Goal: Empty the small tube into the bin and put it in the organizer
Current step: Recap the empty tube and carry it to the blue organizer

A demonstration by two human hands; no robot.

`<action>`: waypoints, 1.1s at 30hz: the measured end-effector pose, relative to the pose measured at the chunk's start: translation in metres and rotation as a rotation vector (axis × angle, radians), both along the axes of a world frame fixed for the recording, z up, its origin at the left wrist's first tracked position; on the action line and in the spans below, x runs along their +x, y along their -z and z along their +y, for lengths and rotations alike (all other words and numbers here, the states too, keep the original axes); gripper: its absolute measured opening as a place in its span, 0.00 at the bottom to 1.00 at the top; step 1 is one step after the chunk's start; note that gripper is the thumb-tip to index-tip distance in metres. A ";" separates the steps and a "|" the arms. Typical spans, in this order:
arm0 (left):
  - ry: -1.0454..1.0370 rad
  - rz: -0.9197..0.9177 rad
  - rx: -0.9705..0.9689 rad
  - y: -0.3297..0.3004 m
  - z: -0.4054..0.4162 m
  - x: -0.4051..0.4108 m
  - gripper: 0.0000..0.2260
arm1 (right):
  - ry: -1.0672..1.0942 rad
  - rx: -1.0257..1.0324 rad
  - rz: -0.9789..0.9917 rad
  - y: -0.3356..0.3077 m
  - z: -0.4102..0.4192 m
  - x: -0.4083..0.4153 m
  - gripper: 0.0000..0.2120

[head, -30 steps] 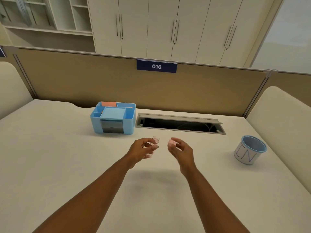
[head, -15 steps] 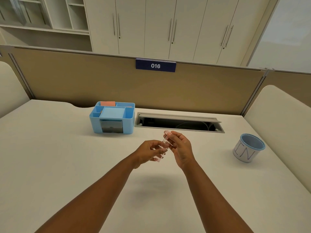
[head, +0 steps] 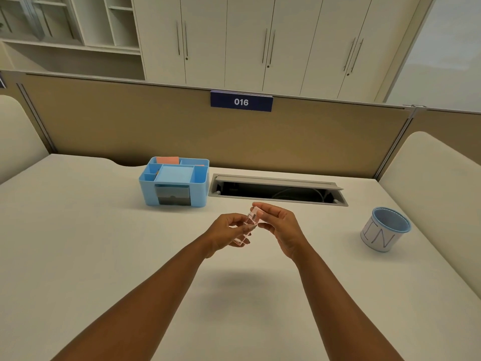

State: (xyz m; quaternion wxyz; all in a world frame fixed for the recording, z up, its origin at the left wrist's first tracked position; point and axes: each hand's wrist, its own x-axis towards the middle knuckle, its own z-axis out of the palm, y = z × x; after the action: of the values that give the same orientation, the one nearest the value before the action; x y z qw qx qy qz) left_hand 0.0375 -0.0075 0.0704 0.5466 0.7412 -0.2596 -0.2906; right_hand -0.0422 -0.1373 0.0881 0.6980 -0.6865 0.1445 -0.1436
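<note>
Smooth cream table (head: 78, 243) lies under both hands: left hand (head: 226, 234) fingers pinch a small clear tube (head: 246, 229), tilted, right hand (head: 279, 227) fingers pinching its pink upper end. Beyond the left fingers stands a boxy blue plastic organizer (head: 173, 181); right of the right fingers, well apart, a round blue-rimmed bin (head: 385, 229).

Bare white desk (head: 78, 256) is lying open across the whole near side and far to the left, with nothing standing on it. Both forearms are reaching over the middle, the left hand (head: 226, 230) and right hand (head: 281, 227) hovering together above the surface. Beyond them a blue organizer (head: 174, 182) is sitting at the back left, just beside an open cable slot (head: 276, 190) with its lid raised. A tan partition (head: 130, 131) is closing off the back. To the right a blue-rimmed bin (head: 385, 229) is standing alone, well apart from the hands, with clear desk between.
</note>
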 end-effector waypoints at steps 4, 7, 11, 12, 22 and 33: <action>0.030 0.012 0.021 -0.002 0.001 0.001 0.16 | -0.082 -0.120 0.032 -0.006 -0.009 -0.004 0.09; 0.055 0.004 0.037 -0.004 0.003 0.002 0.16 | -0.129 -0.186 0.062 -0.010 -0.015 -0.007 0.10; 0.094 -0.012 0.066 -0.005 0.003 0.003 0.14 | -0.201 -0.314 0.100 -0.016 -0.023 -0.010 0.13; 0.103 -0.017 0.080 -0.005 0.003 0.002 0.13 | -0.215 -0.354 0.106 -0.017 -0.024 -0.011 0.13; 0.157 -0.021 0.125 -0.004 -0.004 -0.003 0.14 | -0.240 -0.444 0.138 -0.014 -0.032 -0.016 0.13; 0.120 -0.152 0.118 -0.002 -0.007 -0.007 0.14 | -0.175 -0.362 0.235 -0.001 -0.031 -0.015 0.10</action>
State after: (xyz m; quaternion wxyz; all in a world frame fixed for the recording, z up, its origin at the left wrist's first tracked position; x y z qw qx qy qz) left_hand 0.0309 -0.0146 0.0725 0.4622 0.7751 -0.3266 -0.2809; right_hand -0.0571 -0.1678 0.0895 0.5516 -0.8224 0.1366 -0.0253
